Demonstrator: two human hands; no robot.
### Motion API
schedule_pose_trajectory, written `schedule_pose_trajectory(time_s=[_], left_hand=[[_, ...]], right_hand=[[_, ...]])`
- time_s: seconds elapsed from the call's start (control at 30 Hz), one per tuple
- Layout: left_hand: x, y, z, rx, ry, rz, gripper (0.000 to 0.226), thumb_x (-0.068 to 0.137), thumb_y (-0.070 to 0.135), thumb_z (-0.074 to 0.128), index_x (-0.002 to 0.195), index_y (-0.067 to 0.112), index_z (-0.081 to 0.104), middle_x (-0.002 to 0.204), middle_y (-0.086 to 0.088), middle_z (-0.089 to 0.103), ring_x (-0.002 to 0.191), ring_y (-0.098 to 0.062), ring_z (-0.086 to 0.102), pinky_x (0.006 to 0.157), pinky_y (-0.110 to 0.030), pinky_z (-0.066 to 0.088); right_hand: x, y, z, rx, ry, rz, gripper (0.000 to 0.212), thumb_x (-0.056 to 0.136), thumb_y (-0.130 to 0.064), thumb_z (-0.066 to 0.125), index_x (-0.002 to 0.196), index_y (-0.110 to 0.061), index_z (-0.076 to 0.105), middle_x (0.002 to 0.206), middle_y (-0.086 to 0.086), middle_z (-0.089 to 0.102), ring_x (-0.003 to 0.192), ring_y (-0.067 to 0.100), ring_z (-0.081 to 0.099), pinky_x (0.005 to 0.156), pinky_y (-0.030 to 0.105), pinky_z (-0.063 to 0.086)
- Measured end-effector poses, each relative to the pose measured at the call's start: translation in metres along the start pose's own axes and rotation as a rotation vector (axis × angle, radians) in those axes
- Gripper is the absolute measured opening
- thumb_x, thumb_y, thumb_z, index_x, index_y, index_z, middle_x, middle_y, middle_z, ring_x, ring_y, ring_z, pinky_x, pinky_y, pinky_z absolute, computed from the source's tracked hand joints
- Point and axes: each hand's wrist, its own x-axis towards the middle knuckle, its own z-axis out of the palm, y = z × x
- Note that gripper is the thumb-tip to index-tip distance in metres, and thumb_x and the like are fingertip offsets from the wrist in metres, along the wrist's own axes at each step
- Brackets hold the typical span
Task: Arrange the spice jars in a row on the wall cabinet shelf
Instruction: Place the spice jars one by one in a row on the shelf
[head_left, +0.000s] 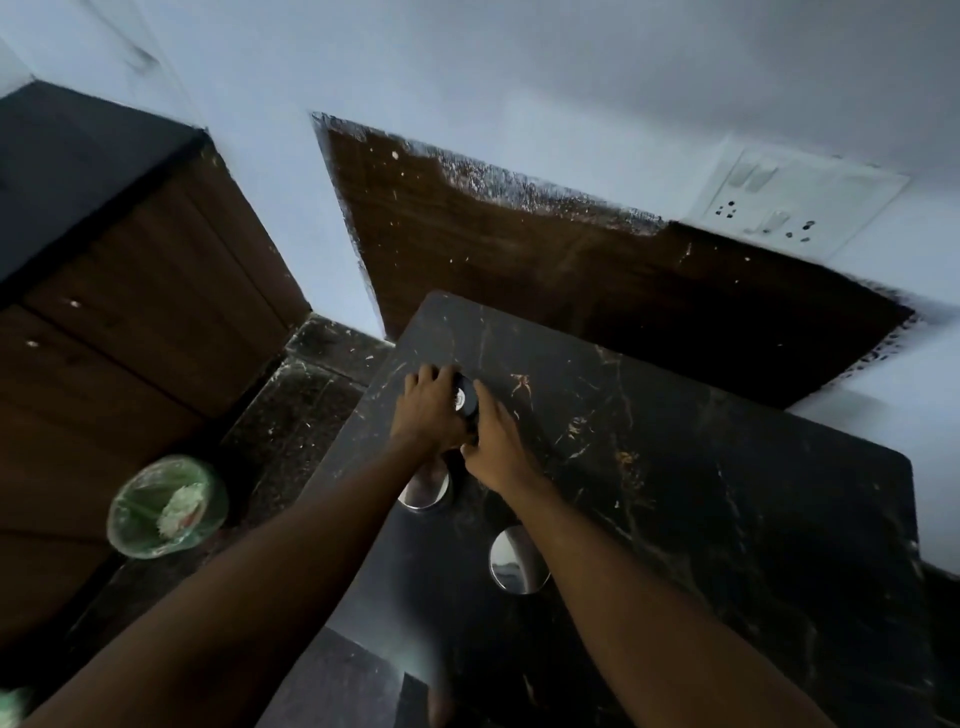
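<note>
Head view: both hands meet at a black-lidded jar (464, 399) standing on the far left part of the dark marble tabletop (727, 493), the left hand (428, 413) wrapped around its left side and the right hand (496, 447) closed against its right side, so that both grip the jar. 2 steel lids (514, 560) show nearer on the tabletop, 1 partly hidden beneath the left wrist and 1 beside the right forearm. On the floor at left stands a bin (166, 506) lined with a green bag, near a brown cabinet (130, 291); a white switchboard (795, 200) is on the far wall at right.
</note>
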Motion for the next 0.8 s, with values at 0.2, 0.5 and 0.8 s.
schedule_pose_trajectory(time_s=[0.2,0.5,0.8], left_hand=[[-0.009,0.049,-0.061,-0.150,0.090,0.130,0.090,0.068,0.046,0.065,0.151,0.021,0.041,0.143,-0.006,0.051,0.132,-0.028,0.047,0.107,-0.038,0.042],[-0.052,0.140,-0.206,-0.565,0.312,0.485,0.080,0.073,0.044,0.080,0.142,0.011,0.055,0.123,-0.005,0.071,0.112,-0.014,0.070,0.099,-0.042,0.058],[-0.101,0.282,-0.317,-0.925,0.588,0.783,0.040,0.095,0.048,0.061,0.132,0.033,0.060,0.127,0.012,0.067,0.118,-0.014,0.064,0.092,-0.041,0.056]], right_hand=[[-0.003,-0.040,-0.062,-0.026,0.151,-0.085,0.120,0.077,-0.030,0.086,0.162,-0.029,0.000,0.166,0.008,0.024,0.152,0.026,0.030,0.121,0.047,0.038],[-0.043,-0.137,-0.229,-0.130,0.435,-0.253,0.085,0.079,-0.053,0.059,0.152,-0.023,0.028,0.147,0.006,0.050,0.133,0.030,0.052,0.098,0.043,0.051],[-0.122,-0.221,-0.422,0.008,0.695,-0.477,0.071,0.071,-0.066,0.070,0.132,-0.036,0.048,0.123,-0.011,0.065,0.105,0.012,0.066,0.088,0.038,0.059]])
